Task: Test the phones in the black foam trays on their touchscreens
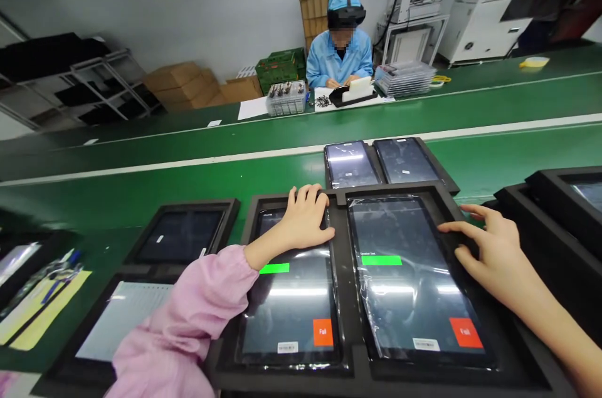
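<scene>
My left hand (306, 219), coming out of a pink sleeve, lies over the upper part of the left tablet (289, 307), its fingers spread toward the tablet's far edge. Beside that, the right tablet (409, 307) sits in the same black foam tray (342, 247). Each lit screen has a green bar and a red "Fail" box, and a barcode label near the bottom; the right one reads "Speaker Test". At the tray's right side hovers my right hand (496, 251), fingers apart and curved, index fingertip near the right tablet's edge. I cannot tell whether it touches. Neither hand holds anything.
Behind the tray lie two more tablets (407, 161) in foam. A dark tablet (181, 235) and a light-screened tablet (123, 319) are at left. Stacked black trays (531, 222) stand right. Across the green bench (188, 188) sits a co-worker (339, 56) with plastic trays.
</scene>
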Demonstrator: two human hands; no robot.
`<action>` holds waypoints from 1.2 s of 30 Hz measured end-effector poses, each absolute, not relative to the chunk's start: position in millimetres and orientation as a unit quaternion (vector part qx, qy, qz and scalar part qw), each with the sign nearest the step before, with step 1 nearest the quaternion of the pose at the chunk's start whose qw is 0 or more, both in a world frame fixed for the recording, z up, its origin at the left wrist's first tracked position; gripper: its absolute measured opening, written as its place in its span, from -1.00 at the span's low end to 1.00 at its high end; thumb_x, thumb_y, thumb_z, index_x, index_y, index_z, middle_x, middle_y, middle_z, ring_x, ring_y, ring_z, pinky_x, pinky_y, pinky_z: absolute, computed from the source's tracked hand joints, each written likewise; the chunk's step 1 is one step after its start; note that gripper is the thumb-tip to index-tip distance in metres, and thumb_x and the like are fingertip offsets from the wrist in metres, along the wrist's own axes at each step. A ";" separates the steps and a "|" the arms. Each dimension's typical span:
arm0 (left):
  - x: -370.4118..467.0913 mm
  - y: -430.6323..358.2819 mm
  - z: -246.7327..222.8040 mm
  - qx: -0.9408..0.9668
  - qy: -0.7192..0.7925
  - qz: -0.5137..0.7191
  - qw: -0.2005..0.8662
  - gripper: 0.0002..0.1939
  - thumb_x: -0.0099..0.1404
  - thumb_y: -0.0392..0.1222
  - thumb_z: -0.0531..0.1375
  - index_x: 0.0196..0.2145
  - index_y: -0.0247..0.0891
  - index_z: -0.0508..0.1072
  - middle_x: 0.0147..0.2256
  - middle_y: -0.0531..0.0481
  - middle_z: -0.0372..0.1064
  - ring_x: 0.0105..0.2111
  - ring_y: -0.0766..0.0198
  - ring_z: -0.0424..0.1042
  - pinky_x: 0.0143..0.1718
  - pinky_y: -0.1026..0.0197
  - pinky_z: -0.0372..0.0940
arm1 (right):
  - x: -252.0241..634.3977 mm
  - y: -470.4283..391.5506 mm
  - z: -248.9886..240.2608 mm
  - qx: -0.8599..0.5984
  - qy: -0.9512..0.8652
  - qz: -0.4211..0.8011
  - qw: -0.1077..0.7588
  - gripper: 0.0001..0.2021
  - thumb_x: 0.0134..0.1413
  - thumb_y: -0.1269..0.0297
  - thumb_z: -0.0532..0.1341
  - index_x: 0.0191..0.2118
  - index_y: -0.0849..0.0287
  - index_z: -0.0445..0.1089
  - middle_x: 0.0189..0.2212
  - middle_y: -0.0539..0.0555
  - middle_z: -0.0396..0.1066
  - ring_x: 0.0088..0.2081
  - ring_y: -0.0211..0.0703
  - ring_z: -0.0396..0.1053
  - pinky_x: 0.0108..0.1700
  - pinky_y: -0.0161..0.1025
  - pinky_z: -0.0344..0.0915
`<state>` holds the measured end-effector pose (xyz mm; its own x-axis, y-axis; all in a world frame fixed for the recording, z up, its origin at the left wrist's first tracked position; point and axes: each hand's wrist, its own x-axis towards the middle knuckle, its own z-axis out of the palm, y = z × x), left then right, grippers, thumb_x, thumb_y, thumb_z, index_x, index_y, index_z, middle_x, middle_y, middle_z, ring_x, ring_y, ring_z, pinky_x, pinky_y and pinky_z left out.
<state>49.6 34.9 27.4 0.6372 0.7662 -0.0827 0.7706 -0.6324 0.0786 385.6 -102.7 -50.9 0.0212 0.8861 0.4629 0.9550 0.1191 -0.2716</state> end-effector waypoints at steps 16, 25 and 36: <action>57.8 40.9 30.6 0.895 0.443 -0.010 0.046 -0.48 0.20 -0.14 0.21 0.09 -0.29 0.24 0.16 -0.32 0.22 0.20 -0.17 0.13 0.22 -0.25 0.07 | 383.7 -100.6 -48.0 -0.680 -0.693 -0.046 0.235 -0.53 0.11 0.47 0.01 0.06 0.08 0.49 0.16 0.32 0.13 0.18 0.43 0.20 0.04 0.33 0.32; 49.1 45.9 39.1 0.913 0.395 -0.030 0.101 -0.41 0.28 -0.12 0.19 0.23 -0.26 0.18 0.22 -0.34 0.14 0.28 -0.23 0.07 0.29 -0.35 0.00 | 374.5 -106.1 -37.2 -0.687 -0.677 -0.126 0.231 -0.59 0.24 0.43 0.02 0.11 0.14 0.45 0.14 0.37 0.19 0.08 0.45 0.25 -0.05 0.35 0.33; 17.9 66.3 41.5 0.931 0.256 -0.138 0.220 0.53 -0.19 0.41 0.47 0.47 -0.34 -0.22 0.44 -0.63 -0.58 0.41 -0.62 -0.58 0.28 -0.61 -0.55 | 353.6 -112.1 -4.1 -0.393 -0.868 -0.114 0.281 -0.85 0.36 0.28 0.22 -0.06 0.10 0.52 0.16 0.27 0.29 0.08 0.26 0.28 0.09 0.25 0.21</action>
<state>17.9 66.3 41.5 0.8305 0.4169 -0.3694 0.5381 -0.7719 0.3386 353.6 -112.1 -4.1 -0.5340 0.6180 0.5771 0.7461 0.6654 -0.0222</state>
